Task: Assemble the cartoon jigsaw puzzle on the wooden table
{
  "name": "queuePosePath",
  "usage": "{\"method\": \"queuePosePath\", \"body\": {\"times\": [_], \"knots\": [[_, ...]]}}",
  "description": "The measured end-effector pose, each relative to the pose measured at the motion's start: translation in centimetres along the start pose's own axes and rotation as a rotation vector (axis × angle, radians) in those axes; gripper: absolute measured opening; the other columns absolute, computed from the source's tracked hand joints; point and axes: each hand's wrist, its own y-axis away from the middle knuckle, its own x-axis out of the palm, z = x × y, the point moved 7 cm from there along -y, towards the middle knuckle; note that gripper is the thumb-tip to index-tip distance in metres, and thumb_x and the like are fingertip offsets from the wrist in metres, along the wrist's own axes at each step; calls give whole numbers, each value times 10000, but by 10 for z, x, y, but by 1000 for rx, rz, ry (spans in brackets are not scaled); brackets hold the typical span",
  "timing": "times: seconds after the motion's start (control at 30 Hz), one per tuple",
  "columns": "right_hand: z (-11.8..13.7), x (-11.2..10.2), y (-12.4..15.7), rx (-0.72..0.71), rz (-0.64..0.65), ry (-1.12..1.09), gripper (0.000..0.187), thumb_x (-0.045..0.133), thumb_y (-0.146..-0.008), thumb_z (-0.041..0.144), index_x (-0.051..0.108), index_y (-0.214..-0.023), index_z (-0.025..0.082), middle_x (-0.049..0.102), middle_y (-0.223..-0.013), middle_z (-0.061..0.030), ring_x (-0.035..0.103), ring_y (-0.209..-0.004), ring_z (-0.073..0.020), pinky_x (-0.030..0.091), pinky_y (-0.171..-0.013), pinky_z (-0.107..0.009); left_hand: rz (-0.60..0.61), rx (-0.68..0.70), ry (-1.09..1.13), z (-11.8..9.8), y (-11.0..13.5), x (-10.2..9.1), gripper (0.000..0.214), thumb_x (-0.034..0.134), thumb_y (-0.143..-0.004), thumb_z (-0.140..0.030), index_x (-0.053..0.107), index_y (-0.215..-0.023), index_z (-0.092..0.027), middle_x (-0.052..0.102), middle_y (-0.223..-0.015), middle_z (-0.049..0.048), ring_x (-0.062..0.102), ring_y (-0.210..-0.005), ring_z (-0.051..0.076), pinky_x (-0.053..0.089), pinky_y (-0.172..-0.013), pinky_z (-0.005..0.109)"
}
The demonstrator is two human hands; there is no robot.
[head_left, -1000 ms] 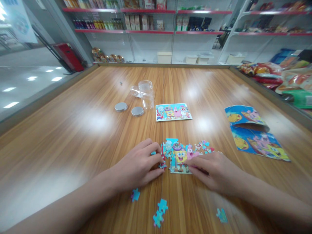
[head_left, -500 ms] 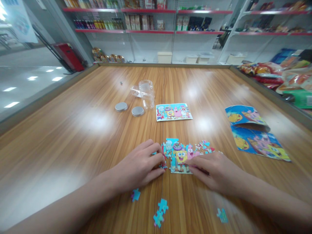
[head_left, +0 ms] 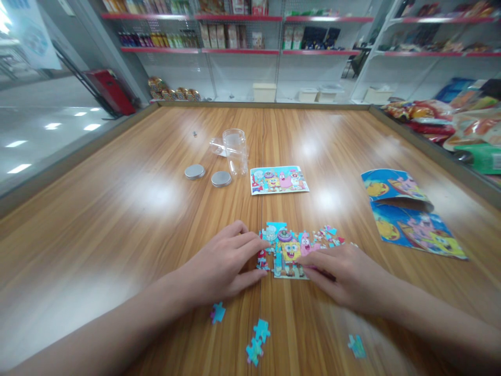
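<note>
A partly joined jigsaw puzzle (head_left: 290, 253) with cartoon figures lies flat on the wooden table. A narrow gap separates its main block from a red strip of joined pieces (head_left: 262, 259) at the left. My left hand (head_left: 230, 261) has its thumb and index finger apart around that strip, with the index fingertip touching the puzzle's left side. At the lower right of the block, my right hand (head_left: 344, 269) rests with its fingers closed together on the puzzle; its fingertips partly cover the pieces there. Small loose pieces (head_left: 329, 236) are heaped beyond my right hand.
Single puzzle pieces (head_left: 261, 330) lie near me. Farther off are a picture card (head_left: 279, 180), clear plastic jars (head_left: 236, 151) and two metal lids (head_left: 221, 179). A folded blue sheet (head_left: 410, 214) is at the right. Snack bags (head_left: 434, 117) stand beyond the table's right edge.
My left index finger has straightened and reached right onto the puzzle, uncovering more of the red strip. My right hand has stayed in place.
</note>
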Motion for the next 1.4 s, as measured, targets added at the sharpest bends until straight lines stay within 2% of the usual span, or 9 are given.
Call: {"method": "queuePosePath", "body": {"times": [0.2, 0.43, 0.77, 1.0, 1.4], "knots": [[-1, 0, 1, 17, -4, -10, 210, 509, -981, 184, 683, -1096, 214, 749, -889, -36, 689, -764, -147, 415, -654, -263, -43, 9, 6, 0, 1, -1, 290, 589, -964, -351, 628, -1187, -171, 636, -1119, 101, 505, -1015, 235, 486, -907, 423], [1, -2, -1, 8, -10, -5, 210, 501, -983, 187, 685, -1082, 211, 747, -867, -36, 677, -738, -142, 408, -632, -261, -33, 36, -8, -3, 0, 0, 181, 590, -962, -307, 699, -1018, -174, 627, -1101, 103, 527, -998, 222, 500, -889, 408], [0, -1, 1, 3, -6, 0, 213, 513, -972, 172, 678, -1101, 211, 745, -864, -36, 688, -736, -147, 407, -630, -260, -17, 78, 29, -7, 0, 2, 130, 548, -977, -232, 654, -1021, -169, 621, -1098, 97, 539, -996, 210, 493, -900, 390], [1, -4, 0, -6, -20, -11, 228, 514, -965, 159, 680, -1114, 208, 749, -858, -33, 681, -711, -136, 401, -614, -249, -22, 134, 45, -14, 0, 3, 157, 486, -985, -128, 630, -1029, -172, 662, -959, 66, 543, -902, 188, 472, -830, 349], [-1, -2, 1, 7, -20, -15, 240, 522, -966, 170, 678, -1140, 228, 748, -863, -20, 677, -707, -141, 396, -618, -258, -58, 52, 91, -4, 1, 4, 170, 479, -996, -146, 624, -1082, -170, 640, -971, 67, 513, -913, 196, 460, -823, 358]]}}
